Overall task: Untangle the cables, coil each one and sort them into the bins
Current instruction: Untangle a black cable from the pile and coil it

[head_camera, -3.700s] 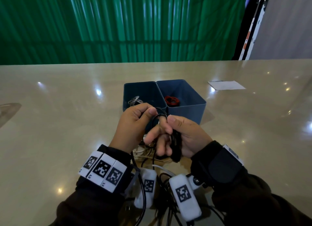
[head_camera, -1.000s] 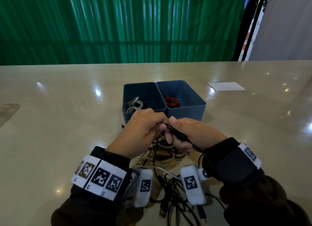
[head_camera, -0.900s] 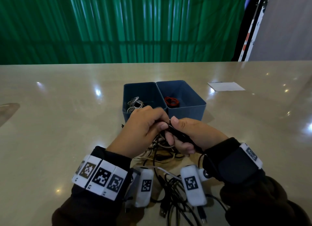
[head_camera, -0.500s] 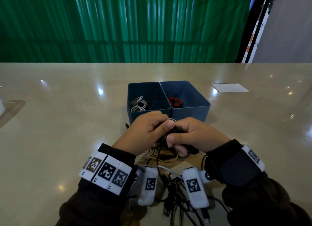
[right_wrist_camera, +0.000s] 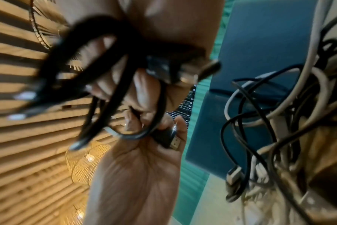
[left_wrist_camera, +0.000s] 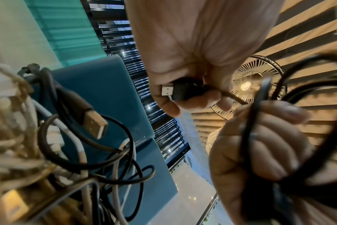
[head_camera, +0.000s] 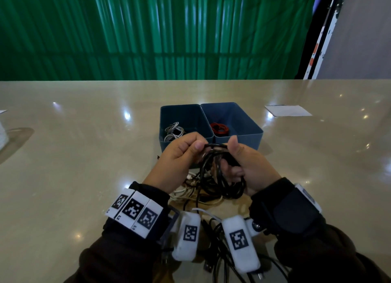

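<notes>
— What's in the hands?

— A black cable (head_camera: 220, 172), looped into a coil. The right hand (head_camera: 246, 168) has its fingers curled round the loops, thumb up. The left hand (head_camera: 179, 158) pinches the cable's plug (left_wrist_camera: 176, 91) between thumb and fingers, just beside the right.

— And the rest?

— A tangle of cables (head_camera: 196, 189), white and black, lies on the table (head_camera: 84, 155) under the hands. Behind them stand two blue bins: the left bin (head_camera: 169, 111) holds white cables (head_camera: 172, 131), the right bin (head_camera: 249, 122) a red cable (head_camera: 219, 128)
</notes>
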Demonstrator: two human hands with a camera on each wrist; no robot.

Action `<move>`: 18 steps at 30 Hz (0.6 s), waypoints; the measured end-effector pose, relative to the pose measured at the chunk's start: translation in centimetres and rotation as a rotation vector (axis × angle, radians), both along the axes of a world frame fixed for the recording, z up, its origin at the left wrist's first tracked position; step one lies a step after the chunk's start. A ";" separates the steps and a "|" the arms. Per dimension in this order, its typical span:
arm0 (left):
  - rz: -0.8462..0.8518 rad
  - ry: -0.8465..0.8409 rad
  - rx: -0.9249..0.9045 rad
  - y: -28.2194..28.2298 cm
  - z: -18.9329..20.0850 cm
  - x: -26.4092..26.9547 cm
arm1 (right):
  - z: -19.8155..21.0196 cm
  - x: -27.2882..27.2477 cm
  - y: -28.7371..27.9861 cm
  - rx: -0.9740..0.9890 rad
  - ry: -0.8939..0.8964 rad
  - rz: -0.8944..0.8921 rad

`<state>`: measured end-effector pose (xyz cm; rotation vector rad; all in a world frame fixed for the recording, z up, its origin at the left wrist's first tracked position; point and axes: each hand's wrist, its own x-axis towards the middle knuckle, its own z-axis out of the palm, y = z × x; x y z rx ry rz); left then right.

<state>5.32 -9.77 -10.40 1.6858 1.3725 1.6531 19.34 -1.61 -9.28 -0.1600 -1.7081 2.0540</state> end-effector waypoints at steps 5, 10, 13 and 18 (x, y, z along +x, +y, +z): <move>0.102 0.133 -0.061 0.4 -0.6 -0.5 | 0.0 -0.7 0.1 0.108 -0.001 -0.301; 0.216 0.265 -0.111 0.6 -0.5 0.4 | -0.6 -1.1 0.6 0.152 0.000 -0.496; 0.107 0.050 -0.233 -0.2 0.2 1.1 | -0.7 -1.2 0.7 0.172 -0.013 -0.529; -0.016 -0.234 -0.513 0.7 -0.6 0.1 | -0.8 -1.2 0.8 0.251 -0.016 -0.551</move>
